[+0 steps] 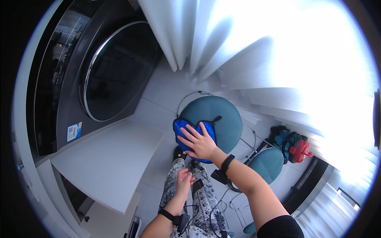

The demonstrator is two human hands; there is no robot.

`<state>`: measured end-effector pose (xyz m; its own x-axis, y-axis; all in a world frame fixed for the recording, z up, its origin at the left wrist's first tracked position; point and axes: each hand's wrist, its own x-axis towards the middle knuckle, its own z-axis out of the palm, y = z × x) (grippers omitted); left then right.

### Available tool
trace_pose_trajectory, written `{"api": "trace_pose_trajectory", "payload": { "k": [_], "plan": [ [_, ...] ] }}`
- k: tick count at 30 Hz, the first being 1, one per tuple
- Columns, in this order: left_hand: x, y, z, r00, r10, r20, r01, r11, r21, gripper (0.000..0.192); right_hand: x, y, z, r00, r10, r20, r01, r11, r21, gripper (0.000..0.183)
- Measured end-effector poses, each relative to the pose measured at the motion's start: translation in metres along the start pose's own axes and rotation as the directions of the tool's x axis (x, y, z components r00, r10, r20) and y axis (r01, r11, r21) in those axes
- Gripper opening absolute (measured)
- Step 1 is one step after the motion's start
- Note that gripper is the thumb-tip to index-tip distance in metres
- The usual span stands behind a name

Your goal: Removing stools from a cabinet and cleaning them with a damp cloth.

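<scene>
A round stool with a teal padded seat (229, 125) stands in front of me. On its near left part lies a blue cloth item with black edging (181, 125) and a short black loop, perhaps a folded pouch or mitt. My right hand (200, 143) rests flat on the blue cloth, fingers spread. Below it, over my legs, my left hand (184, 181) is raised with its fingers slightly curled and touches nothing that I can see. Both wrists wear black bands with small devices and cables.
A dark front-loading washing machine (119, 71) stands left, above a white board (110, 160). White curtains (238, 53) hang ahead and right. A second teal stool (268, 163) and a red and teal canister vacuum cleaner (290, 145) stand at the right.
</scene>
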<state>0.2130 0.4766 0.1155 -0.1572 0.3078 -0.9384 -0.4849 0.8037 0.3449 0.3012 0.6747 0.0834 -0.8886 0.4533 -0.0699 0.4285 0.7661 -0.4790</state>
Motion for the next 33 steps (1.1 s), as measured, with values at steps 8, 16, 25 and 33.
{"api": "trace_pose_trajectory", "payload": {
  "k": [8, 16, 25, 33],
  "plan": [
    [0.067, 0.02, 0.005, 0.785, 0.575, -0.23, -0.432, 0.775, 0.462, 0.053, 0.065, 0.057, -0.026, 0.973, 0.102, -0.207, -0.123, 0.988, -0.091, 0.055],
    [0.1, 0.079, 0.025, 0.716, 0.663, -0.216, -0.459, 0.681, 0.57, 0.062, -0.004, 0.095, -0.037, 0.605, 0.745, -0.282, -0.719, 0.663, 0.208, 0.057],
    [0.114, 0.102, 0.009, 0.877, 0.475, -0.072, -0.401, 0.806, 0.436, 0.041, -0.063, 0.032, 0.019, 0.194, 0.815, -0.547, -0.869, 0.401, 0.289, 0.076],
    [0.099, 0.128, 0.002, 0.946, 0.318, -0.061, -0.268, 0.875, 0.402, 0.038, -0.051, -0.039, 0.054, -0.187, 0.891, -0.414, -0.834, 0.079, 0.547, 0.094]
  ]
}}
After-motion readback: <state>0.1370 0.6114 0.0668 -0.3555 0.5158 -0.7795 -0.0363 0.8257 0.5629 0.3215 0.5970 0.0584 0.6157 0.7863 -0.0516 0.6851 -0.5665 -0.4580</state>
